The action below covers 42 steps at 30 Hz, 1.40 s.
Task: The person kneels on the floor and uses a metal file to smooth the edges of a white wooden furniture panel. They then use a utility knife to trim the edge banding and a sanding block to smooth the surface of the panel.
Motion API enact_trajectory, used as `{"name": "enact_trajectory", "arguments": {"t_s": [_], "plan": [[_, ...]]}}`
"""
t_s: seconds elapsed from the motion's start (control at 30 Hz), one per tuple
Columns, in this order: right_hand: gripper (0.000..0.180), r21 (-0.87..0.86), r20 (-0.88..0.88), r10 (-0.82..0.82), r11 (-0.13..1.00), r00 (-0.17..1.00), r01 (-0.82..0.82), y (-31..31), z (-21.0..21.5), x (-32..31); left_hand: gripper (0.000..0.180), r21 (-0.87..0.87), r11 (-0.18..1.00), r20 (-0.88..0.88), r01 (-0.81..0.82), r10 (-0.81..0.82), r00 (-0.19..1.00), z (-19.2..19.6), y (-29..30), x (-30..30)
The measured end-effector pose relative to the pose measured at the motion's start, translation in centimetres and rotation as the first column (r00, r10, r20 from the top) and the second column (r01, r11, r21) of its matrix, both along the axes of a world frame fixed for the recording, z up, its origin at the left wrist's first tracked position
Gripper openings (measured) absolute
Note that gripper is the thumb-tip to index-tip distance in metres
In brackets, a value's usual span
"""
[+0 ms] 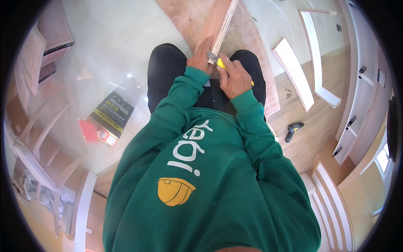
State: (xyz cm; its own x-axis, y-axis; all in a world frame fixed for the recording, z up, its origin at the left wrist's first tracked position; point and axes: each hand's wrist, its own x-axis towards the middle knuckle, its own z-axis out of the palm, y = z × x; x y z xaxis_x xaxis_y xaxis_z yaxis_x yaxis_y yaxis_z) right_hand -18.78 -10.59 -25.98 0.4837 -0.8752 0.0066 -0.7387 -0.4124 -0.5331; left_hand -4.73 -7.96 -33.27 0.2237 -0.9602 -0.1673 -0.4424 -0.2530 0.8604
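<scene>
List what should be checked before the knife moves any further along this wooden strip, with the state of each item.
1. Right hand has a full grip on the yellow utility knife: ok.
2. Left hand steadies the wooden strip at its near end: ok.
3. Left fingers out of the blade's way: not ok, they lie right beside the knife's metal tip.
4. Blade length extended: cannot tell, hidden between the hands.
5. Strip lies flat on the plywood sheet: cannot tell.
6. Cordless drill out of the way: ok, on the floor to the right.
</scene>
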Motion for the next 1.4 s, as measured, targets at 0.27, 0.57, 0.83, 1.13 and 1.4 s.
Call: {"name": "enact_trajectory", "arguments": {"t_s": [0.27, 0.57, 0.83, 1.13, 1.4], "plan": [[0.035, 0.003, -0.026, 0.01, 1.0, 1.0, -0.01, -1.4, -0.1, 0.9, 0.077, 0.138, 0.99, -0.073, -0.028, 0.039, 0.997, -0.5, -0.3, 0.5], [0.036, 0.05, -0.081, -0.027, 0.998, 0.996, 0.031, -0.9, 0.7, 1.1, 0.072, 0.021, 0.998, -0.026, -0.054, 0.054, 0.998, -0.3, -0.3, 0.6], [0.035, -0.049, -0.029, -0.095, 0.994, 0.995, 0.093, -3.5, -1.0, 1.1, 0.073, -0.11, 0.992, -0.007, -0.065, 0.064, 0.998, -0.2, -0.5, -0.1], [0.035, 0.034, -0.03, -0.046, 0.998, 0.998, 0.047, -1.5, -0.4, 0.1, 0.069, -0.071, 0.996, -0.024, -0.061, 0.06, 0.998, -0.4, -0.8, 0.7], [0.035, 0.045, -0.014, 0.01, 0.999, 1.0, -0.01, -2.3, 0.5, 0.2, 0.074, -0.145, 0.987, 0.016, -0.075, 0.078, 0.997, -1.4, -0.6, 0.8]]}}
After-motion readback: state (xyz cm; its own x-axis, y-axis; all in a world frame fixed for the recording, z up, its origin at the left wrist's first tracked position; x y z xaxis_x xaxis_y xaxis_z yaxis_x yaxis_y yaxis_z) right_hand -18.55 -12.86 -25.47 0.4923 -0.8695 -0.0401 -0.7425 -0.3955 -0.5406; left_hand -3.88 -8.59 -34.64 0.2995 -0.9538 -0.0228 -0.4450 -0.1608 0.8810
